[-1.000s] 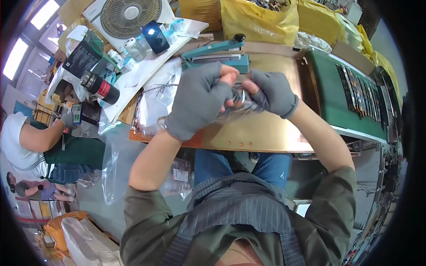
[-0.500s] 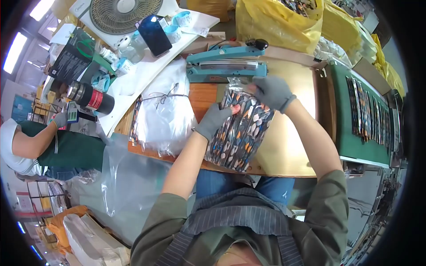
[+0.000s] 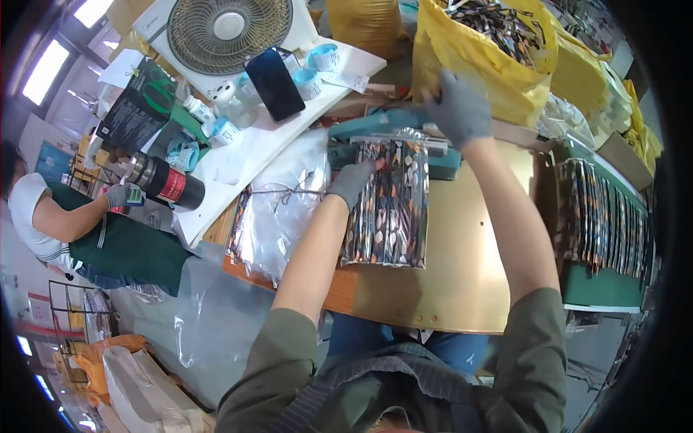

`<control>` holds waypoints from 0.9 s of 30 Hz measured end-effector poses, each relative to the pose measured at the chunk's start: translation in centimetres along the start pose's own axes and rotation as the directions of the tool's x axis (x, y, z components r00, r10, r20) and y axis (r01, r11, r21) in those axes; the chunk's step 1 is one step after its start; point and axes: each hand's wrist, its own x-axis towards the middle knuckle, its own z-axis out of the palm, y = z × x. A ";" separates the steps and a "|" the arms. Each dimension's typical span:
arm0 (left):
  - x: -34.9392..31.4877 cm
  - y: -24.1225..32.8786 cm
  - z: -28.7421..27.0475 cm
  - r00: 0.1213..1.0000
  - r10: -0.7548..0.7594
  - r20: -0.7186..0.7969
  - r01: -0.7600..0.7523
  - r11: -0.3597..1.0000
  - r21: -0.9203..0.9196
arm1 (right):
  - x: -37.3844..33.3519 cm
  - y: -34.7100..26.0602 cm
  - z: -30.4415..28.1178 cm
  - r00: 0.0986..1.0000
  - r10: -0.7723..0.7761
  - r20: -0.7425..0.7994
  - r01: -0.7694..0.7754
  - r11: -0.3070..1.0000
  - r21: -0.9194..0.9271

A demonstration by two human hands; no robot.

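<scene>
Left hand: I have the gloved left hand (image 3: 352, 183) clamped on the patterned packet (image 3: 390, 220) at its left edge, thumb on top, fingers out of sight.
Right hand: The gloved right hand (image 3: 460, 110) is up at one o'clock from the packet, apart from the left, over the far end of the sealer's lever; I cannot tell whether it is closed on it.
Packet: It lies at the middle of my view, clear film over dark strips with orange and white leaf shapes, its twelve o'clock end over the sealer.
Sealer: The teal sealer (image 3: 443, 167) sits at twelve o'clock from the packet, partly hidden by it and the right hand.
Counter: I see brown wood on the counter (image 3: 333, 287) at seven o'clock and a gold-coloured sheet (image 3: 469, 245) at four.
Film bags: A stack of clear bags (image 3: 278, 224), tied with dark cord, lies at nine o'clock, just beside the left forearm.
Yellow sack: At one o'clock, behind the right hand, I see a yellow sack (image 3: 505, 97) holding more patterned strips.
Finished-looking row: Similar patterned packets (image 3: 603, 216) stand in a row at three o'clock on a green surface (image 3: 599, 291).
White table: At ten o'clock, a dark phone (image 3: 274, 85) leans near blue tape rolls (image 3: 308, 84).
Co-worker: At nine o'clock, well apart, I see a person in a green apron (image 3: 133, 252).
</scene>
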 end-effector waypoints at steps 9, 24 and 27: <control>-1.9 -2.3 1.8 0.980 0.185 -0.068 -0.187 0.982 -0.029 | -3.3 5.8 6.3 0.964 0.169 0.205 -0.163 0.985 -0.049; -9.3 -5.3 0.1 0.716 0.659 -0.230 -0.389 0.650 0.653 | -12.5 14.2 5.2 0.958 0.052 0.282 -0.008 0.988 -0.154; -14.5 -5.9 -8.0 0.641 0.684 -0.349 -0.199 0.587 0.784 | -18.7 18.9 3.5 0.912 -0.042 0.409 0.295 0.759 -0.580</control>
